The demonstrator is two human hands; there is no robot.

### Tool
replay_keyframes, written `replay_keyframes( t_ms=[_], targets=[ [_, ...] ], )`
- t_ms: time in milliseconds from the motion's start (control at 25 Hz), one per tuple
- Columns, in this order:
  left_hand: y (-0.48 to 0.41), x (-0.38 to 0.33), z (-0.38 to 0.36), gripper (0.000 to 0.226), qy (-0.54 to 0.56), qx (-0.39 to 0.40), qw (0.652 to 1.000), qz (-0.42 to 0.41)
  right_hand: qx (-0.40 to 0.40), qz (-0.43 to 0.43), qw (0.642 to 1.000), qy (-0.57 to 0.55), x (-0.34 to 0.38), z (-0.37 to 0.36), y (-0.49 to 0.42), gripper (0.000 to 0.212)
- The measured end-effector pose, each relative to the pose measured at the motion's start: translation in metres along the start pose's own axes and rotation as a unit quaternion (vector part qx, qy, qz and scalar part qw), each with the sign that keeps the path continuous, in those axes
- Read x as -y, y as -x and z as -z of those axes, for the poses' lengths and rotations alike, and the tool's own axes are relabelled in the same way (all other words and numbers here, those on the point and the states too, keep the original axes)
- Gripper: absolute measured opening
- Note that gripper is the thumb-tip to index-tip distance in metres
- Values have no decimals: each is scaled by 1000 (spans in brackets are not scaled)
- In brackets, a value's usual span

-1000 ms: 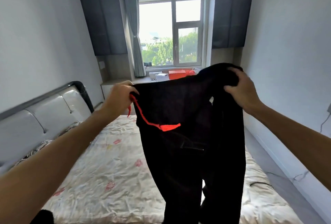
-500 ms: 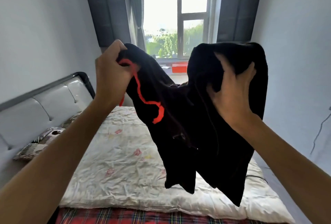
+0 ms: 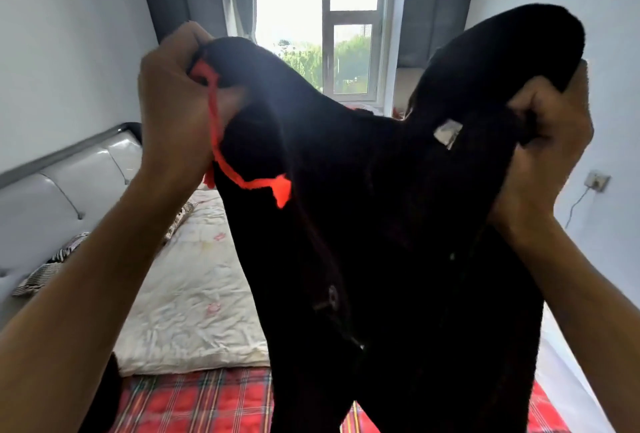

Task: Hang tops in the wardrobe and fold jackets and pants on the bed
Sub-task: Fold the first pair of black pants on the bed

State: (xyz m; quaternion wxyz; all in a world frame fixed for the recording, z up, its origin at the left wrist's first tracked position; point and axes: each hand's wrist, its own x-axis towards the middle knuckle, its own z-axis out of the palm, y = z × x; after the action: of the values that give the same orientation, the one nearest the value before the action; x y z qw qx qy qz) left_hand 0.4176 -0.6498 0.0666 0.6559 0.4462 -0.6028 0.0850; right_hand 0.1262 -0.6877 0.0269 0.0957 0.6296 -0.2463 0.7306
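with its fingers curled tight, the left hand (image 3: 173, 103) grips one upper corner of the black pants (image 3: 381, 224), bunching the cloth together with an orange drawstring (image 3: 221, 159) that trails down from the fist and ends in a tassel against the dark fabric. the right hand (image 3: 550, 155) is likewise clenched round the opposite upper corner, thumb and fingers folded into the cloth, a fold of which humps up above the knuckles. a small white label (image 3: 448, 133) shows just beside that hand. between the two fists the waist sags, and the rest of the pants hangs down in front of the person, above the bed (image 3: 194, 294). the bed carries a crumpled pale floral quilt, with a red plaid sheet (image 3: 194, 398) showing at the near edge. a striped pillow (image 3: 45, 270) lies by the grey padded headboard (image 3: 62, 183) on the left. beyond the pants is a bright window (image 3: 318, 27).
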Motion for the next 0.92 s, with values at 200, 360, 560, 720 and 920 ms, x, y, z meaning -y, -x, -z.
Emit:
replay_keyframes(
  t_ms=[200, 360, 560, 720, 920],
  targets=[
    [17, 73, -4, 21, -179, 82, 975, 101, 231, -166, 958, 35, -84, -7, 8, 24],
    [67, 150, -26, 20, -188, 236, 927, 223, 400, -265, 874, 75, -160, -4, 73, 56],
    [107, 267, -102, 36, -189, 209, 910, 306, 411, -319, 848, 106, -281, -61, 152, 45],
    [126, 397, -216, 86, -331, 291, 788, 430, 407, -403, 803, 164, -422, -160, 233, 44],
    [314, 468, -281, 52, -258, 548, 688, 398, 612, -494, 601, 145, -468, -115, 470, 44]
  ],
)
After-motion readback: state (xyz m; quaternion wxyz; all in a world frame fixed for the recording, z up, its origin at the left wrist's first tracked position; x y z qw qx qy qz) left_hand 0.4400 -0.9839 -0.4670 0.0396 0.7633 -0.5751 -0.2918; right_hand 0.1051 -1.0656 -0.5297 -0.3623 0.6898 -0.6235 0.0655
